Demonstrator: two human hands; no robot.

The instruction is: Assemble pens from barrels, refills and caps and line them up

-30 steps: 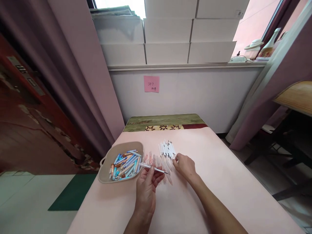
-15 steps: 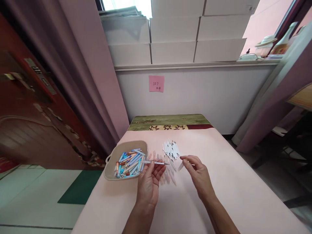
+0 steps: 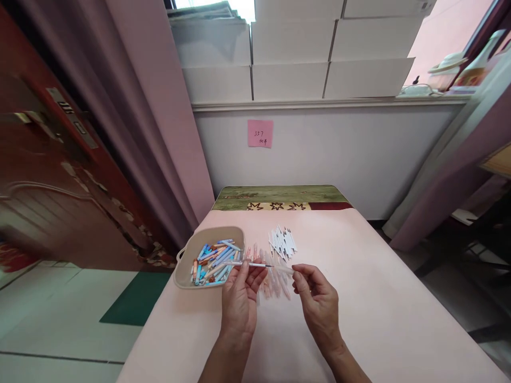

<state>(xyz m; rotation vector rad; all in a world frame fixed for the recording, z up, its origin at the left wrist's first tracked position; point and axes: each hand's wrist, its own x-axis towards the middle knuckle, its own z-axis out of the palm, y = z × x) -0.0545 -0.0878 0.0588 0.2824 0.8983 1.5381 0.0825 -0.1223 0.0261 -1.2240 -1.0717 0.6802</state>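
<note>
My left hand (image 3: 240, 300) pinches a thin white pen refill (image 3: 255, 264) with a dark tip pointing right. A clear piece at its left end reaches over the bin. In the fingertips of my right hand (image 3: 319, 303) is a translucent pen barrel (image 3: 284, 269), lined up with the refill's tip; whether the two touch I cannot tell. Beneath and between the hands lie several pale pinkish clear barrels (image 3: 275, 287), partly covered by the fingers. Farther back, a bunch of white refills (image 3: 282, 243) with dark tips rests on the table.
A beige bin (image 3: 181, 280) with a side handle stands at the left, holding many blue, orange and cream pen parts (image 3: 219, 260). The pink-covered table (image 3: 383, 308) meets a wall bearing a pink note (image 3: 260, 133). White boxes (image 3: 289, 82) are stacked above a ledge.
My right hand has moved left and brought the barrel up to the refill's tip. My left hand stays nearly in place with the refill. The camera view has shifted slightly.
</note>
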